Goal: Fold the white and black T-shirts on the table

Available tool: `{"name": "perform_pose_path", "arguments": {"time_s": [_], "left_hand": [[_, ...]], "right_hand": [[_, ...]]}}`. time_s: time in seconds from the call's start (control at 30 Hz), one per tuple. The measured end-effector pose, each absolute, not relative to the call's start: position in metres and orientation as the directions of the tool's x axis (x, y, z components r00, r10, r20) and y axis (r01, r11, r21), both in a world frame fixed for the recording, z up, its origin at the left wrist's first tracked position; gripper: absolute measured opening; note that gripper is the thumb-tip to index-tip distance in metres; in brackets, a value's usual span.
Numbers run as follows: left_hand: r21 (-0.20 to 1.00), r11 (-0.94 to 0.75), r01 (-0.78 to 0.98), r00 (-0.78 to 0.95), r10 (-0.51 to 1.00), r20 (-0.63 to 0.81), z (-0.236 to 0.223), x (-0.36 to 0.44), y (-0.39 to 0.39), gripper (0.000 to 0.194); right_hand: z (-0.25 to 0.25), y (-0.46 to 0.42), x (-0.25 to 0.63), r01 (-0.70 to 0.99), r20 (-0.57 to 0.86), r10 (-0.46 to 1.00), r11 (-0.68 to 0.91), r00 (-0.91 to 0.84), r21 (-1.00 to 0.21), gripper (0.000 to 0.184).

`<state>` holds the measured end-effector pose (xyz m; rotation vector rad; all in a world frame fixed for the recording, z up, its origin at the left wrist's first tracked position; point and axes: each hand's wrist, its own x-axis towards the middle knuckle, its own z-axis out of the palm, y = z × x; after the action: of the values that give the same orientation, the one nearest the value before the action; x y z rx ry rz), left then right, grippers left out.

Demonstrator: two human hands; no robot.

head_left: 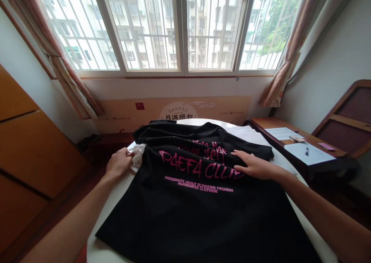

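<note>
A black T-shirt (188, 205) with pink lettering lies spread over a round white table (116, 193), its upper part bunched toward the window. My left hand (119, 163) is at the shirt's left edge, fingers closed round a bit of white cloth (138, 151) that sticks out from under the black fabric. My right hand (255, 165) lies flat on the shirt, fingers stretched out over the pink print.
A wooden side table (269, 124) to the right carries sheets of paper (307, 151) and small items. A wooden headboard-like panel (348, 116) stands far right. A wooden cabinet (26, 151) fills the left. A barred window (179, 27) with curtains is ahead.
</note>
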<state>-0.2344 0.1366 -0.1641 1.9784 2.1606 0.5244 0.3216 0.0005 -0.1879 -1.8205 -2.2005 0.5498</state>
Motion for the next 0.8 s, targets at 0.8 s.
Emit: {"name": "perform_pose_path", "arguments": {"time_s": [0.8], "left_hand": [[0.239,-0.296,0.925,0.19,0.903,0.385,-0.085,-0.115,0.294,0.033]], "right_hand": [[-0.144,0.166,0.386,0.949,0.101,0.959,-0.241,0.266,-0.205,0.026]]}}
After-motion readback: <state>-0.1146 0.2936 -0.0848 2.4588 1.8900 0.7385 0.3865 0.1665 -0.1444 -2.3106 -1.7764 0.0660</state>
